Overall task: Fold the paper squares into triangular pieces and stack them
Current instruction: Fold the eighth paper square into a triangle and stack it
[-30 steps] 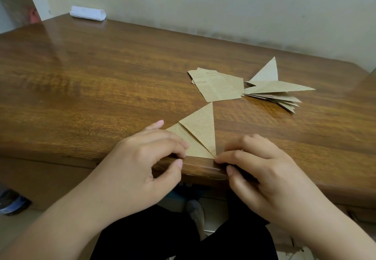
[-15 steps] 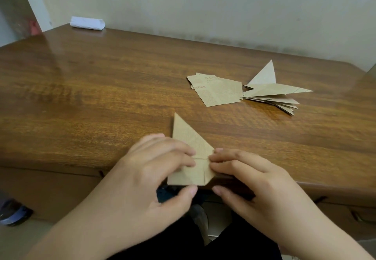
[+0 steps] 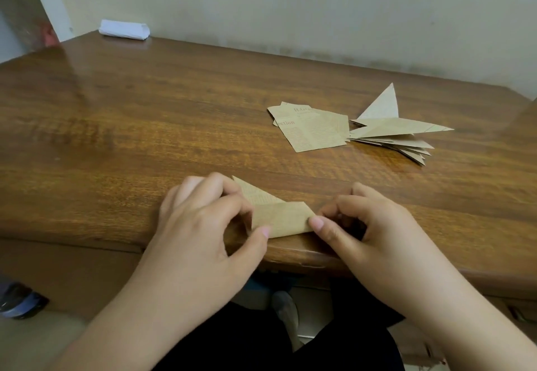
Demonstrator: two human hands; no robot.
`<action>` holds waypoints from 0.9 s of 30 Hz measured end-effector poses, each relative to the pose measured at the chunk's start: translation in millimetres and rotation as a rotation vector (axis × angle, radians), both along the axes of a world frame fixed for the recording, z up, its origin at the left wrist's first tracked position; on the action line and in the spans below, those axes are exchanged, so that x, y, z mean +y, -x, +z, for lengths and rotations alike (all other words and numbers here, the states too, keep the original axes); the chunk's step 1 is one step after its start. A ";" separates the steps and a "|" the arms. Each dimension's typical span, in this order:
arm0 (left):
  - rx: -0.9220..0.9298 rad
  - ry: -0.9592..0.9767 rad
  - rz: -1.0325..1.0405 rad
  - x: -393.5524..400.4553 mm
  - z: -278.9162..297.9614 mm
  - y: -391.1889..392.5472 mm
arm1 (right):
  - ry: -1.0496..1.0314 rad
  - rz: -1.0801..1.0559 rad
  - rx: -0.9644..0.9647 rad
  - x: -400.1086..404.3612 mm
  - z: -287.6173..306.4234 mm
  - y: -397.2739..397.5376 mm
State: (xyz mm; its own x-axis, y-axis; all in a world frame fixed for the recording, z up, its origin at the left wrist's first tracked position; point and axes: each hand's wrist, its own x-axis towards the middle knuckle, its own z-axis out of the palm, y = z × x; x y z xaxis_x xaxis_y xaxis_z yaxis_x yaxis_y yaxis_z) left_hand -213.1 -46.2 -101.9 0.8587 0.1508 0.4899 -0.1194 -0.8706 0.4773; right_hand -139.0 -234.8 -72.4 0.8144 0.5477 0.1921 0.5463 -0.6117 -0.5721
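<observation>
My left hand (image 3: 200, 225) and right hand (image 3: 374, 234) are bare, with no rings and short nails. My forearms carry no sleeves. Below them I wear black trousers (image 3: 232, 347).

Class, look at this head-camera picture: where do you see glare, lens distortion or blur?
Head view: glare streaks the table at far left; the wide lens bows its far edge; print on the flat squares is mostly too soft to read; both hands, left and right, look slightly soft.
</observation>
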 end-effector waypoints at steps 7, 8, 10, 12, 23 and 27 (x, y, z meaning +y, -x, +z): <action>-0.044 0.117 0.274 -15.6 -6.2 -3.0 | 0.090 -0.066 -0.077 12.2 -2.2 -6.7; -0.056 0.119 0.300 -16.5 -7.9 -3.5 | 0.097 -0.075 -0.090 13.5 -3.7 -6.4; -0.083 0.125 0.342 -17.6 -11.3 -2.7 | 0.106 -0.096 -0.122 15.4 -6.7 -5.2; -0.121 0.129 0.360 -18.0 -14.2 -0.8 | 0.088 -0.112 -0.164 16.9 -9.5 -4.5; -0.193 0.133 0.244 -18.1 -17.6 8.9 | 0.048 -0.112 -0.182 17.2 -15.5 -7.8; -0.135 0.110 0.292 -22.4 -19.6 5.5 | 0.054 -0.127 -0.187 17.1 -16.3 -7.8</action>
State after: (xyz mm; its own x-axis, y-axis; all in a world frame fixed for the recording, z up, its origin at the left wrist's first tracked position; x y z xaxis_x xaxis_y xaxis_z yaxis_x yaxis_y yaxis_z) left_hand -218.6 -68.6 -121.6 0.7000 0.4387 0.5636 0.0587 -0.8218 0.5668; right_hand -131.3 -217.7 -88.6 0.8304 0.4565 0.3193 0.5564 -0.7096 -0.4323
